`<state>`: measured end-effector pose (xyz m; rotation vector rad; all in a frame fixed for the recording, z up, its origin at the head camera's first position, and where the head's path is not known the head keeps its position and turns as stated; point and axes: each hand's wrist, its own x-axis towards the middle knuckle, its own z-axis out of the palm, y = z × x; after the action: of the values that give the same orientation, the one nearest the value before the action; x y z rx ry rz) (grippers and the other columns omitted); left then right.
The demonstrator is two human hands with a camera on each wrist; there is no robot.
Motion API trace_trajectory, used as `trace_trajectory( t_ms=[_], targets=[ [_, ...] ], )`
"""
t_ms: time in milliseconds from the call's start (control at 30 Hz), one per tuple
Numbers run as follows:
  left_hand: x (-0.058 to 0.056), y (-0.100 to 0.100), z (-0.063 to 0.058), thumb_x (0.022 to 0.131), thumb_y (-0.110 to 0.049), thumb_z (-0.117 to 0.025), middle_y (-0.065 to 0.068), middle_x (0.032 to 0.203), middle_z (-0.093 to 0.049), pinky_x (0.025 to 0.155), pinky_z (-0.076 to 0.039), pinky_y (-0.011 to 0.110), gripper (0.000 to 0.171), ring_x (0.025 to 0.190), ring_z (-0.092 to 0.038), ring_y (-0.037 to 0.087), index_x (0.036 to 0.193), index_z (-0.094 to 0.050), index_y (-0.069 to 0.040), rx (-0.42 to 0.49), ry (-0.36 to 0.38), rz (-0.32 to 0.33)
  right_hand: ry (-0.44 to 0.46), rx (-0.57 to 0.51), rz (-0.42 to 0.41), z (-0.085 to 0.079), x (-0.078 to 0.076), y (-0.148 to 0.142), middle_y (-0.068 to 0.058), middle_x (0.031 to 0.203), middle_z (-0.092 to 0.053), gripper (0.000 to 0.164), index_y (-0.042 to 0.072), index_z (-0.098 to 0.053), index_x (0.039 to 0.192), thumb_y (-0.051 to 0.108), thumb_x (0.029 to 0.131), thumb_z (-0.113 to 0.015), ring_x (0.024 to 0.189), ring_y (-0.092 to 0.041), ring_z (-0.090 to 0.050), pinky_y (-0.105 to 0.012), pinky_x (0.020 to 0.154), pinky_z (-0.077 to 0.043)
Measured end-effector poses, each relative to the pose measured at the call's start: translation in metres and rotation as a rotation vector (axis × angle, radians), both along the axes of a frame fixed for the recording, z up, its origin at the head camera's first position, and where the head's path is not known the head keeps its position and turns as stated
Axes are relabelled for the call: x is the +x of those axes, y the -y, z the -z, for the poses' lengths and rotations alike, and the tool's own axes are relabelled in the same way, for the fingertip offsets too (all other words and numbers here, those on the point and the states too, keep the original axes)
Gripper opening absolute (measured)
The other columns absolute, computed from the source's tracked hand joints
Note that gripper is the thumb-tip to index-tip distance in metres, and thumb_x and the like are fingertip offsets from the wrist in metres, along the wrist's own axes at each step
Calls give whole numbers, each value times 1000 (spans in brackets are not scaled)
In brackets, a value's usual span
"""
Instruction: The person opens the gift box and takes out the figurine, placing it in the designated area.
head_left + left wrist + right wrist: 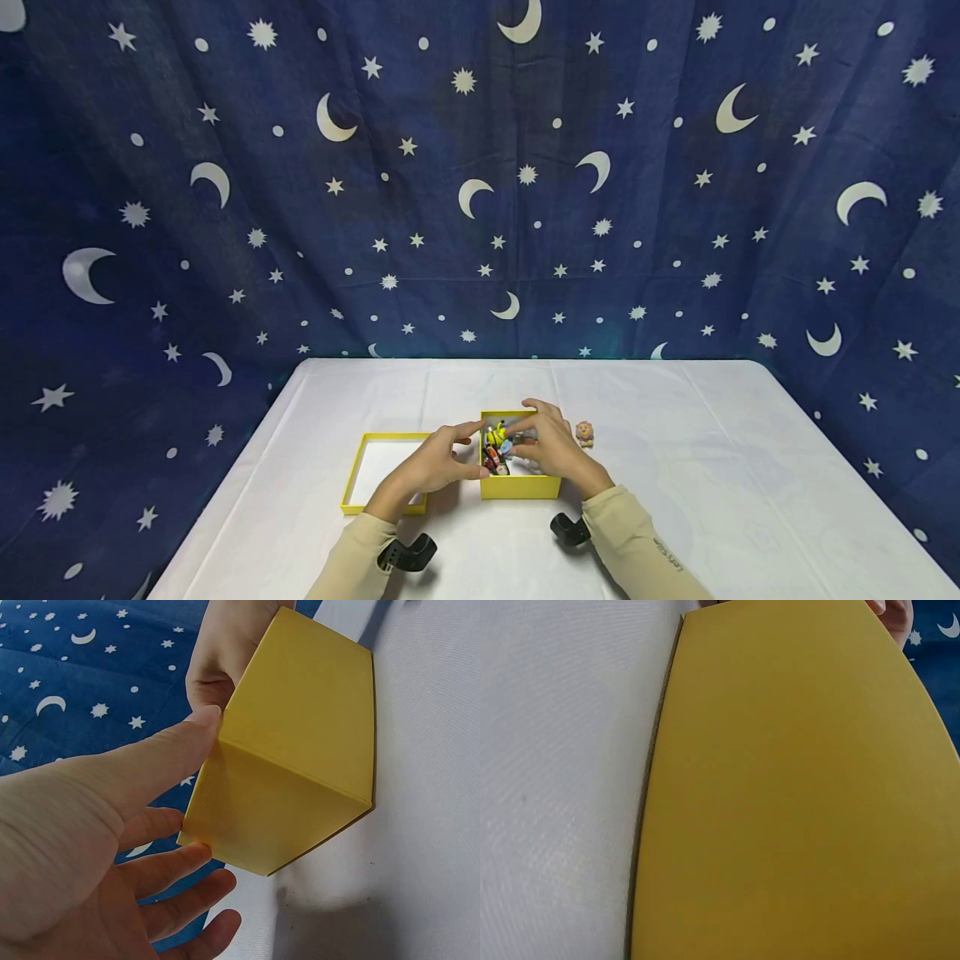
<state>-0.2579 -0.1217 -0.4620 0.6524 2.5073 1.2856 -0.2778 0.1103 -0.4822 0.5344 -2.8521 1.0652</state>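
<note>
A yellow box stands on the table with several small toys inside. Among them are a yellow figure and a red and black figure. My left hand is at the box's left side, thumb at the near corner of the rim. In the left wrist view its fingers are spread, some tips against the wall. My right hand reaches over the right wall into the box, thumb near a small light-blue piece; I cannot tell whether it grips a toy. The right wrist view shows mostly box wall.
A yellow-rimmed lid with a white inside lies left of the box, partly behind the left hand. A small lion figure stands to the right of the box. The white-covered table meets a dark blue curtain with moons and stars.
</note>
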Motion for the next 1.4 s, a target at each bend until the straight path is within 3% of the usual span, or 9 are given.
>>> trace_trajectory(
  t_ms=[800,1400],
  targets=[
    [1,-1,1,89,-18,-79,18,159,-43,110,-44,60,73,139,-47,45,152,-44,-2,23,-4,18,-28,92,66,-1,1,6,-18,148,-53,12,20,-81,85,15,76,-88,140,-45,-40,-65,105,-38],
    [1,0,0,89,-18,-79,17,159,-43,109,-44,59,74,139,-47,44,152,-44,-3,13,-5,7,-65,106,77,0,1,7,-15,143,-57,10,18,-81,87,21,79,-87,138,-42,-43,-62,106,-40]
  ],
)
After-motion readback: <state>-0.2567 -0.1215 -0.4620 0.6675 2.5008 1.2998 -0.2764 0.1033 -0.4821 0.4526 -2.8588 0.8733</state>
